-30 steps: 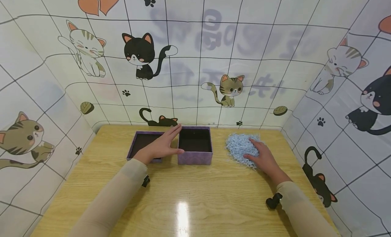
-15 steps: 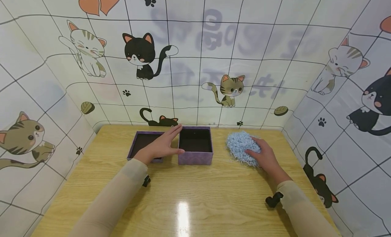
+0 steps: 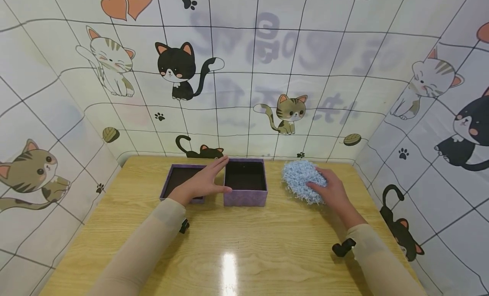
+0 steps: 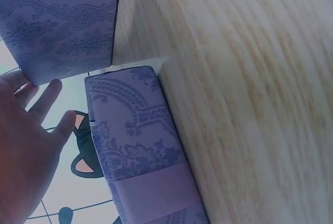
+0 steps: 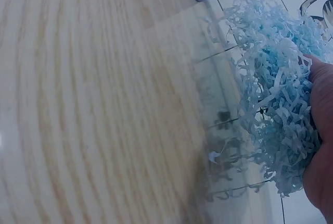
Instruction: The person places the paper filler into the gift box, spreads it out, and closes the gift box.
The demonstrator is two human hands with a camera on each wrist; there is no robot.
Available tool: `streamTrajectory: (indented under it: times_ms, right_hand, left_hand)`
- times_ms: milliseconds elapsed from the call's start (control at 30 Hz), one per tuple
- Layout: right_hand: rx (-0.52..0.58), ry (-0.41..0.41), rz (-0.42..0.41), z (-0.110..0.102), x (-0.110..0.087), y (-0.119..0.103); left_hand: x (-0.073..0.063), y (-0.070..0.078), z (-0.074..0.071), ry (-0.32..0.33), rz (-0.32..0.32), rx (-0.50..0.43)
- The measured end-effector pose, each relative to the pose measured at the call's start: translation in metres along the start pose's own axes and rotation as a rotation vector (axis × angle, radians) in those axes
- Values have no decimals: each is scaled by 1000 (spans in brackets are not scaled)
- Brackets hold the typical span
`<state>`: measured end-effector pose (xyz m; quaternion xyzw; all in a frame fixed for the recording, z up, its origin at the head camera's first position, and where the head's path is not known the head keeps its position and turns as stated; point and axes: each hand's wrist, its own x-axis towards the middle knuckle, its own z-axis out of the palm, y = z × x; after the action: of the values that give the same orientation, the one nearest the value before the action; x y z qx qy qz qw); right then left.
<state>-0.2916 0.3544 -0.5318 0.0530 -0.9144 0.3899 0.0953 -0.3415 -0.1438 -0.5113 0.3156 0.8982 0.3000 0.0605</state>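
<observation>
A clump of light blue shredded paper (image 3: 302,181) is in my right hand (image 3: 333,196), which grips its right side between thumb and fingers. In the right wrist view the shredded paper (image 5: 281,94) hangs as a loose tangle, above the tabletop. My left hand (image 3: 202,183) reaches over the purple box lid, fingers extended and fingertips at the left side of the purple patterned box (image 3: 244,197). This box faces up with its dark inside showing. The left wrist view has the fingers right by the box (image 4: 62,31), above the lid (image 4: 135,114).
The shallow purple lid (image 3: 179,177), dark inside, lies left of the box, partly hidden by the left hand. All stand near the back edge of the wooden table (image 3: 244,245). Behind rises a cat-print wall covering (image 3: 237,88). A few paper scraps (image 5: 214,156) show below the clump.
My right hand has closed round the shredded paper and raised it a little off the table, gathering it into a rounder clump. The left hand stays at the box.
</observation>
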Motion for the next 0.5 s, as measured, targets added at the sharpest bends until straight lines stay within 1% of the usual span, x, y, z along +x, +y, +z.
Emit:
streamTrajectory:
  times_ms: [200, 333, 500]
  right_hand:
    - [-33, 9, -42, -5, 1, -15]
    - [-48, 20, -65, -8, 3, -19]
    - [-71, 36, -90, -11, 8, -24]
  left_hand:
    - [-3, 3, -2, -2, -6, -13]
    - [-3, 3, -1, -11, -10, -15]
    - [-2, 2, -1, -8, -11, -18]
